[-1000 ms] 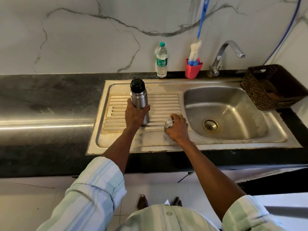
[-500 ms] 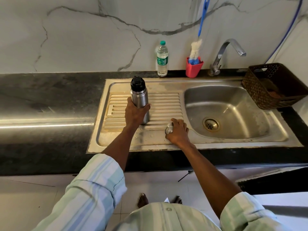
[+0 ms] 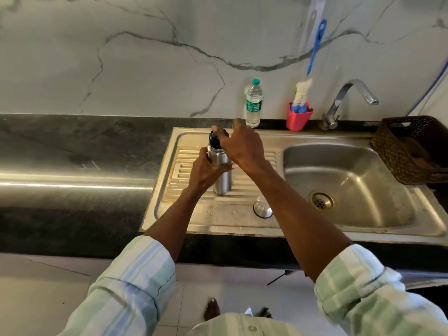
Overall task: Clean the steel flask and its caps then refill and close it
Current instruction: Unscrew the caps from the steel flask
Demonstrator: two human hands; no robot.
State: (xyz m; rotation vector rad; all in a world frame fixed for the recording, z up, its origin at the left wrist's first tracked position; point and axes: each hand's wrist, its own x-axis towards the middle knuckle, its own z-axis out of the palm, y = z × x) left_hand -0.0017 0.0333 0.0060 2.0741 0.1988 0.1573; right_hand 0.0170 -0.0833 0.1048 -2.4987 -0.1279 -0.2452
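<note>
Your left hand (image 3: 206, 169) is wrapped around the body of the steel flask (image 3: 221, 174), which stands upright on the ribbed drainboard (image 3: 254, 166), near the middle of its ridges. Your right hand (image 3: 242, 147) reaches over from the right and sits at the flask's black inner cap (image 3: 215, 139); the fingers curl down over its top, though the hand hides just how they meet it, so you look to be gripping the cap. The steel outer cap (image 3: 262, 209) lies by itself on the flat strip of the drainboard near the front edge, just right of the flask's base and apart from both hands.

To the right, the sink basin (image 3: 351, 170) holds its drain (image 3: 321, 202) near the front. Along the back edge of the dark countertop (image 3: 72, 151) stand a clear plastic water bottle (image 3: 253, 104) with a green cap, then a red holder (image 3: 298, 116) with a blue-handled bottle brush (image 3: 312, 54) leaning on the marble wall, then the tap (image 3: 349, 98). A brown perforated basket (image 3: 412, 149) sits at the right end of the countertop.
</note>
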